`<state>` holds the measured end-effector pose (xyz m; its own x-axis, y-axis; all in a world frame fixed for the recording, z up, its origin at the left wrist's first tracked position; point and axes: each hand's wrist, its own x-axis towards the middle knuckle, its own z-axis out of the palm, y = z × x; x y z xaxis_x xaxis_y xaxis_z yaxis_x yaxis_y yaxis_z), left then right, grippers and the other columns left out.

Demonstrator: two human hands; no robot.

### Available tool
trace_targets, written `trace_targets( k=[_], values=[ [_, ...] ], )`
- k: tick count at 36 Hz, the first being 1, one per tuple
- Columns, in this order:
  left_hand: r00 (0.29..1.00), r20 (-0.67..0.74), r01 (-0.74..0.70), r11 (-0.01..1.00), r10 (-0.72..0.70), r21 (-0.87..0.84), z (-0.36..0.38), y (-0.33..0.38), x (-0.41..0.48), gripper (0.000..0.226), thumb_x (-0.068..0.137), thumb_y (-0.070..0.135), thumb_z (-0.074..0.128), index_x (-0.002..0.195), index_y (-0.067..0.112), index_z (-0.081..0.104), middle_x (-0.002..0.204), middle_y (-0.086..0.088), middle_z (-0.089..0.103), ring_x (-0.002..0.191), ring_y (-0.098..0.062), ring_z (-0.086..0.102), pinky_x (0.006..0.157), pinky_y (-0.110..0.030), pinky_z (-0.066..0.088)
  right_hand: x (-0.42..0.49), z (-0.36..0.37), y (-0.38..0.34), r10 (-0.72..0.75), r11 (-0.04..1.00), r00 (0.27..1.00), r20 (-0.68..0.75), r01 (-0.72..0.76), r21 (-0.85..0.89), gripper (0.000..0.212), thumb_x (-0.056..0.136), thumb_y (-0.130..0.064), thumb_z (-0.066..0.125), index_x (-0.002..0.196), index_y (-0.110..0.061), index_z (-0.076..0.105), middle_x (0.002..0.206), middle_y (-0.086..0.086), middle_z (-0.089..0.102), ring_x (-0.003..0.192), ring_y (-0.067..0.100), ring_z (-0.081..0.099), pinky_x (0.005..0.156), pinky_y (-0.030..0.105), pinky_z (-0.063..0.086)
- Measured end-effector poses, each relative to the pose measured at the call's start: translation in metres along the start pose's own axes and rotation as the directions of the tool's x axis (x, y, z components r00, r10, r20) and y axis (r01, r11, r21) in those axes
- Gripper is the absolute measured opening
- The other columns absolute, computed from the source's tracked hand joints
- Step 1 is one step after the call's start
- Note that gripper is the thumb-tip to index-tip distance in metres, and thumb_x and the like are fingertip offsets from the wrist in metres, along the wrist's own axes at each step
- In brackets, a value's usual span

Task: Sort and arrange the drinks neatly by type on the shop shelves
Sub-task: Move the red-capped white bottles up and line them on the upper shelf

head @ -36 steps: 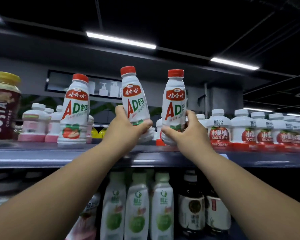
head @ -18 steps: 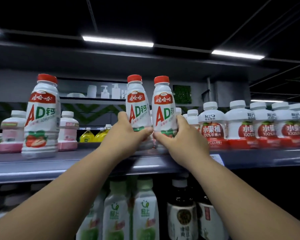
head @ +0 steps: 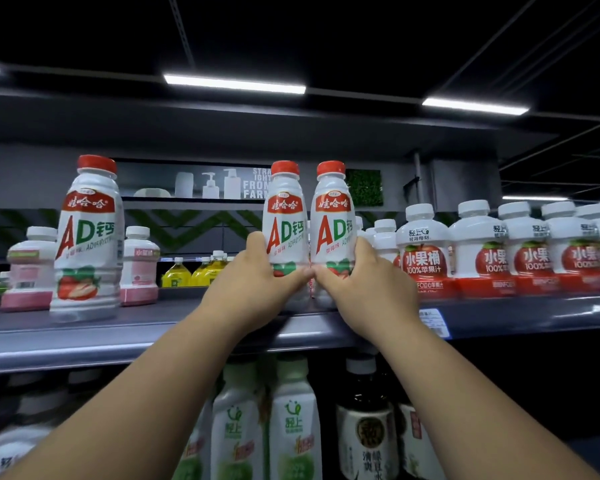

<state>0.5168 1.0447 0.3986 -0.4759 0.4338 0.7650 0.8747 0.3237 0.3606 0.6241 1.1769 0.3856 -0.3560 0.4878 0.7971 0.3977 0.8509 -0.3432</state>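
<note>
Hands hold two red-capped AD bottles upright and touching on the upper shelf (head: 153,337): left hand (head: 253,292) grasps the left bottle (head: 284,220), right hand (head: 368,292) grasps the right bottle (head: 332,220), left of the apple-juice bottles (head: 425,247).

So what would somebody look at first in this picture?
In the middle, the left hand grips a red-capped bottle and the right hand a second bottle right beside it. A third bottle stands alone at the shelf's left; apple juice bottles line the right.

Shop: shelf (head: 125,341) stocked with drinks (head: 425,251), price tag (head: 434,322).
</note>
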Motion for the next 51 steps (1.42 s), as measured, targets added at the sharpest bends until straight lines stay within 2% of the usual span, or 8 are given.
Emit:
trace_targets(
  k=[14,21,26,33,38,41,45,51],
  values=[
    [1.000,0.003,0.004,0.999,-0.004,0.033,-0.001,-0.003,-0.003,0.061,0.077,0.065,0.068,0.121,0.031,0.043,0.113,0.013,0.065,0.096,-0.013,0.064,0.081,-0.042,0.057,-0.004,0.003,0.000,0.010,1.000,0.993,-0.116,-0.010,0.000,0.059,0.084,-0.076,0.047,0.111,-0.024,0.045,0.110,0.000,0.068,0.100,0.027,0.064,0.092,0.044,0.036],
    [1.000,-0.023,0.003,1.000,-0.004,-0.009,-0.003,-0.004,-0.004,0.061,0.074,0.068,0.071,0.119,0.035,0.047,0.106,0.018,0.067,0.095,-0.010,0.064,0.085,-0.042,0.055,-0.006,0.001,0.003,-0.006,0.999,0.996,-0.088,0.011,0.050,0.070,0.089,-0.071,0.050,0.135,-0.020,0.037,0.119,0.007,0.068,0.105,0.034,0.065,0.086,0.041,0.046],
    [1.000,0.006,0.010,0.999,-0.010,-0.044,-0.002,-0.008,-0.001,0.060,0.070,0.068,0.074,0.116,0.039,0.048,0.098,0.022,0.067,0.091,-0.006,0.066,0.083,-0.042,0.057,-0.006,0.001,0.003,-0.016,0.997,0.995,-0.100,0.023,0.070,0.059,0.092,-0.063,0.051,0.130,-0.020,0.039,0.120,0.006,0.068,0.105,0.032,0.063,0.085,0.040,0.042],
    [1.000,0.023,0.004,0.998,-0.006,0.060,0.001,-0.004,0.000,0.063,0.074,0.073,0.066,0.120,0.034,0.044,0.109,0.016,0.066,0.095,-0.012,0.064,0.082,-0.043,0.056,-0.006,0.001,0.004,-0.010,0.996,0.990,-0.138,0.022,0.086,0.058,0.090,-0.063,0.053,0.130,-0.022,0.041,0.116,0.003,0.069,0.100,0.030,0.065,0.083,0.038,0.043],
    [0.995,-0.080,-0.047,0.988,0.059,0.147,0.001,-0.003,-0.011,0.066,0.074,0.075,0.061,0.123,0.035,0.042,0.116,0.011,0.060,0.101,-0.014,0.059,0.079,-0.037,0.051,-0.006,0.001,0.004,-0.020,0.997,0.992,-0.125,0.029,0.077,0.062,0.090,-0.063,0.054,0.134,-0.021,0.039,0.118,0.004,0.068,0.103,0.030,0.064,0.084,0.039,0.042],
    [0.988,-0.116,-0.077,0.974,0.104,0.211,0.000,-0.006,-0.021,0.077,0.078,0.074,0.057,0.138,0.031,0.037,0.126,0.005,0.052,0.114,-0.016,0.052,0.085,-0.031,0.042,-0.005,0.003,0.004,-0.023,0.996,0.989,-0.145,0.036,0.083,0.062,0.089,-0.063,0.055,0.132,-0.021,0.041,0.120,0.004,0.067,0.104,0.030,0.064,0.084,0.039,0.043],
    [0.982,-0.137,-0.082,0.954,0.126,0.289,-0.008,-0.014,-0.033,0.084,0.086,0.072,0.047,0.152,0.024,0.027,0.143,0.001,0.042,0.130,-0.019,0.042,0.102,-0.034,0.037,-0.006,0.005,0.005,-0.104,0.984,0.973,-0.207,0.131,0.122,0.082,0.088,-0.059,0.059,0.152,-0.020,0.028,0.136,0.001,0.056,0.118,0.025,0.056,0.094,0.040,0.044],
    [0.956,-0.201,-0.113,0.898,0.216,0.426,-0.030,-0.040,-0.049,0.066,0.088,0.061,0.049,0.143,0.024,0.042,0.139,-0.002,0.047,0.125,-0.024,0.046,0.102,-0.040,0.040,-0.010,0.008,0.004,-0.209,0.972,0.942,-0.264,0.231,0.052,0.084,0.085,-0.062,0.055,0.153,-0.019,0.029,0.155,0.010,0.038,0.140,0.032,0.037,0.113,0.051,0.035]
  ],
)
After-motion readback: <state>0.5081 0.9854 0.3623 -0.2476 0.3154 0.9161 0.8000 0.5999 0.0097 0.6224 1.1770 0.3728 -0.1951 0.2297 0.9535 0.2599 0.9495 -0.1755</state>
